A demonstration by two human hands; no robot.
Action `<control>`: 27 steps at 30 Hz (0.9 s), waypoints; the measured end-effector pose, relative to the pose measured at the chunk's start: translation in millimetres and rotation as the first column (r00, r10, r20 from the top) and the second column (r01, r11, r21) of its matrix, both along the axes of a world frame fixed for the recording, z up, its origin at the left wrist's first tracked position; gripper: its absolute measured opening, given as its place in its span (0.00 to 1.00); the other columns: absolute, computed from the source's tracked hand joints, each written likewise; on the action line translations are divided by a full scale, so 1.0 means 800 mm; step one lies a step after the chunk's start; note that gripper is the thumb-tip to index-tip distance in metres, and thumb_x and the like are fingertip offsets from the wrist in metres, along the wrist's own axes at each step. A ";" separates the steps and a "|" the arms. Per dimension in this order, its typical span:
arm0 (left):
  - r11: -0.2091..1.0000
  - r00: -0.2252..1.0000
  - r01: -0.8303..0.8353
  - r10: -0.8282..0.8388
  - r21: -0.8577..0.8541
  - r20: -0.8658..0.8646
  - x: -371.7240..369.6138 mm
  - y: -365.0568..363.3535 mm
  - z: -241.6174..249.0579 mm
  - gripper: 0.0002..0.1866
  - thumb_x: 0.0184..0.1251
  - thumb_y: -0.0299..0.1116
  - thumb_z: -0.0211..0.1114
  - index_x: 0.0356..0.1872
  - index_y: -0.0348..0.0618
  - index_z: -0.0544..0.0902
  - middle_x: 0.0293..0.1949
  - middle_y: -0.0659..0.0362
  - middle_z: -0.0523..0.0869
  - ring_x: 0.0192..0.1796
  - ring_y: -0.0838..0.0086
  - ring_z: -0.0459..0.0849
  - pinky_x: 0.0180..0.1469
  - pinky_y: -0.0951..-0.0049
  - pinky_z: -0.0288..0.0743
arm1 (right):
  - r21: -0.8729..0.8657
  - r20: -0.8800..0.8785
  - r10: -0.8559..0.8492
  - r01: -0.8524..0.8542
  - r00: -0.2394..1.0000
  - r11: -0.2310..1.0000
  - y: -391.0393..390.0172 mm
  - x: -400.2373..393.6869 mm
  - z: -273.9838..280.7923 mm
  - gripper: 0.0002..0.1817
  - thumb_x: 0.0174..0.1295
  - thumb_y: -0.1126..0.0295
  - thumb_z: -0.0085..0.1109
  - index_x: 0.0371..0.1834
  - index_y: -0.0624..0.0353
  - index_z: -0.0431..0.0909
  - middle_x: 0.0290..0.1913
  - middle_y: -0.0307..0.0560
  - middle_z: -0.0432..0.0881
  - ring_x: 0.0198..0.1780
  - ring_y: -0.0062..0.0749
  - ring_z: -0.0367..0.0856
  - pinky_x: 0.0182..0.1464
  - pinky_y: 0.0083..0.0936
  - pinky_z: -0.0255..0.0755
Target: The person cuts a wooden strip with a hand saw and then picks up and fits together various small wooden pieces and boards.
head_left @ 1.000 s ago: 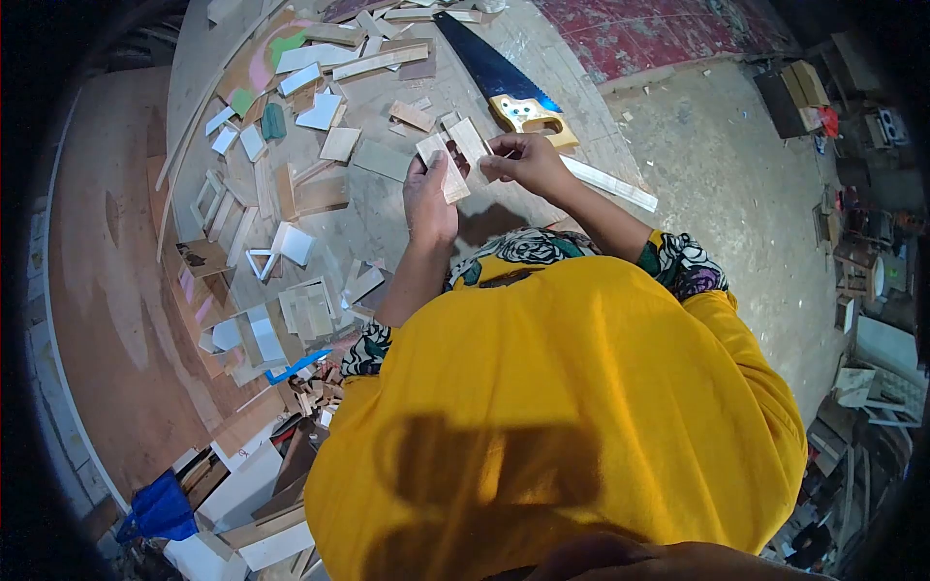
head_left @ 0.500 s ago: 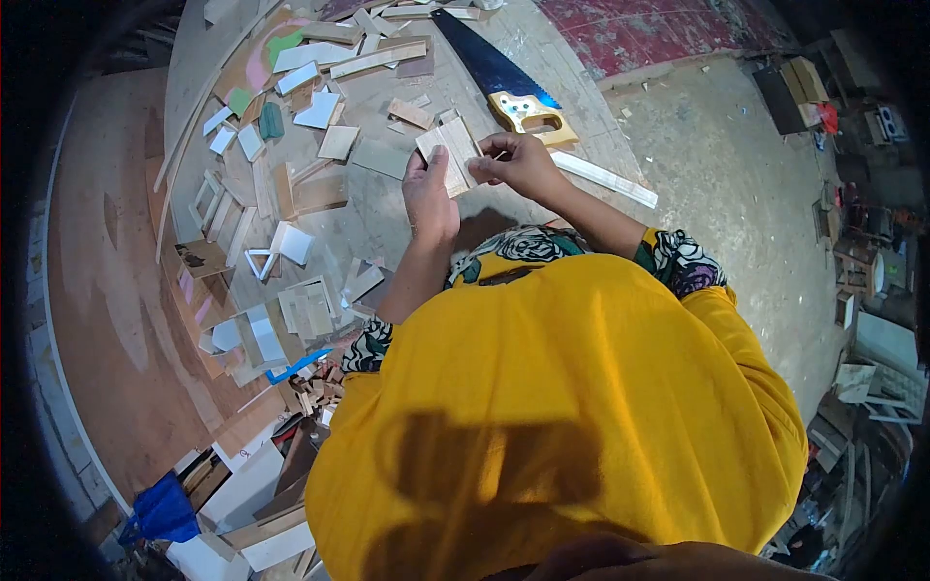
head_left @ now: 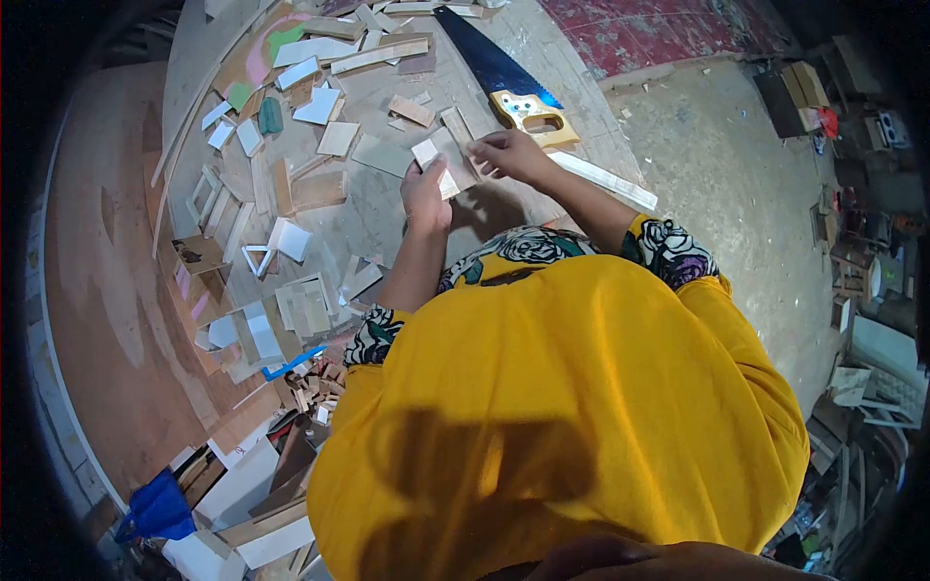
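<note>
My left hand (head_left: pixel 424 200) is closed on a small pale wood block (head_left: pixel 445 182), its thumb lying across the face. Just behind the block, a flat piece of wood (head_left: pixel 464 172) overlaps it in this view. A narrow wood strip (head_left: pixel 456 127) runs along that flat piece's far right side. To the right of these, my right hand (head_left: pixel 515 157) has its fingers loosely apart, fingertips close to the strip's edge. A handsaw (head_left: pixel 528 111) with a yellow handle lies on the work table beyond the right hand, blade pointing away.
Wood offcuts (head_left: pixel 380 55) and small blocks (head_left: pixel 337 138) are scattered over the table (head_left: pixel 601 116). A long white strip (head_left: pixel 605 180) lies by the right forearm. At lower left are a blue tool (head_left: pixel 295 363) and a blue bag (head_left: pixel 160 508). Concrete floor (head_left: pixel 736 184) stretches to the right.
The wood pieces held together before now show apart: the pale block has turned in my left hand, baring the strip and flat piece. My right hand has loosened and shifted slightly right.
</note>
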State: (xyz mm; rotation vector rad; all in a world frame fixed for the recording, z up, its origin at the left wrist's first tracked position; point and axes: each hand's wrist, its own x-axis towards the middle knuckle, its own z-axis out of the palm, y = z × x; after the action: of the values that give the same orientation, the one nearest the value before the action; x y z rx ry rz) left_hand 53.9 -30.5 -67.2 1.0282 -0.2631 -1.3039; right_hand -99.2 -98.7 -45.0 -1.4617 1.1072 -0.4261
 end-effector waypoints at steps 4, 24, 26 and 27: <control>0.990 0.993 -0.117 0.118 0.083 -0.016 0.019 0.010 -0.026 0.17 0.59 0.22 0.59 0.50 0.33 0.71 0.43 0.53 0.80 0.43 0.66 0.81 0.47 0.68 0.76 | -0.635 -0.488 -0.144 -0.236 0.861 0.736 -0.009 -0.049 0.010 0.20 0.54 0.56 0.59 0.46 0.57 0.78 0.46 0.50 0.79 0.45 0.46 0.77 0.46 0.36 0.72; 0.864 0.887 -0.436 0.364 0.252 0.285 0.044 0.070 -0.076 0.17 0.55 0.21 0.59 0.48 0.34 0.74 0.42 0.55 0.81 0.43 0.69 0.80 0.46 0.72 0.72 | -0.533 -0.655 0.091 -0.544 0.750 0.649 -0.062 -0.110 0.015 0.21 0.51 0.55 0.59 0.39 0.61 0.75 0.42 0.54 0.77 0.42 0.46 0.79 0.42 0.39 0.73; 0.855 0.872 -0.464 0.394 0.232 0.292 0.044 0.083 -0.089 0.17 0.55 0.21 0.59 0.47 0.34 0.74 0.42 0.55 0.81 0.43 0.69 0.80 0.46 0.72 0.72 | -0.177 -0.835 0.240 -0.655 0.495 0.735 -0.046 -0.143 0.008 0.22 0.50 0.51 0.59 0.38 0.59 0.74 0.40 0.53 0.77 0.41 0.45 0.79 0.39 0.39 0.74; 0.851 0.862 -0.478 0.408 0.216 0.301 0.044 0.088 -0.093 0.16 0.55 0.21 0.60 0.47 0.34 0.74 0.42 0.55 0.81 0.43 0.70 0.80 0.47 0.72 0.72 | -0.176 -0.853 0.270 -0.732 0.447 0.658 -0.037 -0.167 -0.041 0.19 0.50 0.53 0.59 0.36 0.58 0.74 0.40 0.52 0.78 0.42 0.46 0.79 0.39 0.39 0.75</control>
State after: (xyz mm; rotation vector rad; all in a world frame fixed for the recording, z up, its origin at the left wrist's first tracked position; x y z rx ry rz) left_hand 89.2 40.1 -141.4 1.4043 -0.0108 -0.7982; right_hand -233.0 -128.1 -78.0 -2.5500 1.1082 0.4919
